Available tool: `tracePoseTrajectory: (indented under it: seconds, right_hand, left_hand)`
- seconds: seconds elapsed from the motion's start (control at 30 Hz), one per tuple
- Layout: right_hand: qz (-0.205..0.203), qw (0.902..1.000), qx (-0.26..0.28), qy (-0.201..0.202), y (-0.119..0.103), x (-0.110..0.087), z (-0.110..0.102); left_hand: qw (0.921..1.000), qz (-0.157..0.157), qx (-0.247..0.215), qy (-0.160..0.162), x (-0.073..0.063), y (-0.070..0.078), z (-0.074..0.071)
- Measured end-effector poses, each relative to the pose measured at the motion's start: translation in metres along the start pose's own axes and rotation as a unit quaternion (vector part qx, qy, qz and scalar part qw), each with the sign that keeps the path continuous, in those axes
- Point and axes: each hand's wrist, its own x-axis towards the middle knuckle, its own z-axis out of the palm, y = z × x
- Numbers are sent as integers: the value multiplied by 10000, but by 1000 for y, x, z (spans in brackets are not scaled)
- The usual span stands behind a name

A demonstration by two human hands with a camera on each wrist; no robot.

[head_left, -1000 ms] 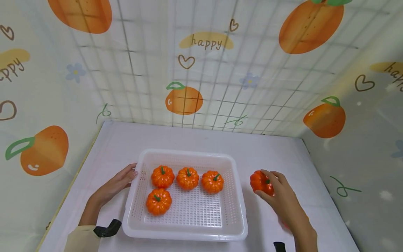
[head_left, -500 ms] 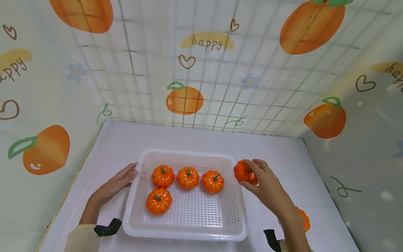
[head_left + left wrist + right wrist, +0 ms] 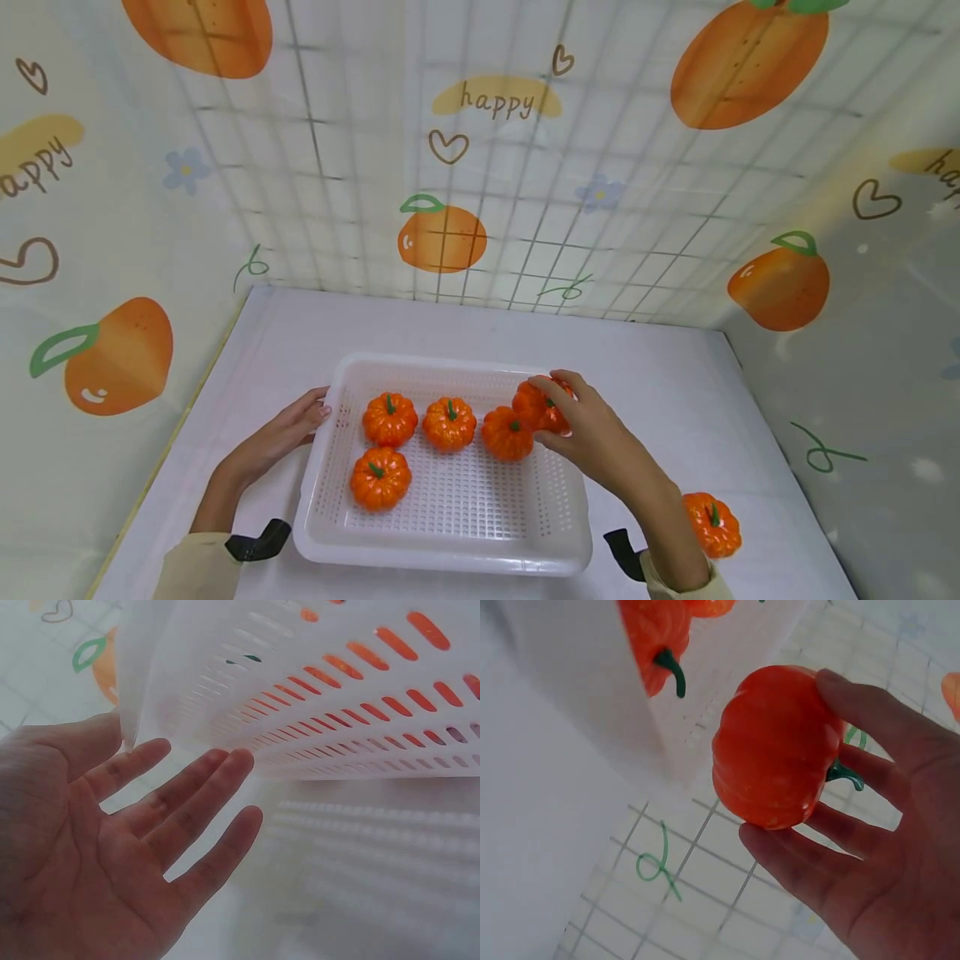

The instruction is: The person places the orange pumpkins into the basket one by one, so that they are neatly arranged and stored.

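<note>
A small orange toy pumpkin [image 3: 776, 746] with a green stem is pinched between the thumb and fingers of my right hand [image 3: 592, 429]. It is held over the right rim of a white perforated plastic basket [image 3: 442, 562]. Just left of it, in the head view, a matching pumpkin [image 3: 507, 434] lies inside, and the held one overlaps it. My left hand [image 3: 288, 421] is at the basket's left side, its fingers extended and spread. In the left wrist view, the thumb [image 3: 97, 742] meets the rim and the fingertips [image 3: 238, 759] lie along the slotted wall.
Three more pumpkins sit in the basket: back left [image 3: 390, 419], back middle [image 3: 449, 424] and front left [image 3: 381, 478]. Another loose pumpkin [image 3: 712, 525] lies on the white table [image 3: 645, 358] beside my right forearm. Patterned cloth walls [image 3: 495, 167] surround the table.
My right hand has carried its pumpkin leftward from the table to over the basket's right rim. The loose pumpkin by the forearm has come into fuller view. My left hand has stayed put.
</note>
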Motion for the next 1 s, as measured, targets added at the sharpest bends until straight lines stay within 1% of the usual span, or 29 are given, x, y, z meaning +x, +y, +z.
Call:
tracePoseTrajectory:
  seconds: [0.23, 0.43, 0.63, 0.83, 1.0]
  right_hand:
    - [-433, 9989, 16, -191, -15, 10, 11]
    - [-617, 9969, 193, -455, -29, 17, 21]
    - [-780, 9938, 23, -790, -39, 19, 32]
    - [-1138, 9851, -87, -1286, -49, 19, 44]
    - [-1386, 9782, -123, -1539, -57, 21, 53]
  left_hand:
    - [10000, 3, -17, -1, 0, -2, -1]
    - [10000, 4, -22, -11, 0, 0, -1]
    - [10000, -37, 3, -1, 1, -1, -1]
    - [10000, -67, -20, 17, 1, -1, -2]
    - [10000, -72, 19, 27, 1, 0, -1]
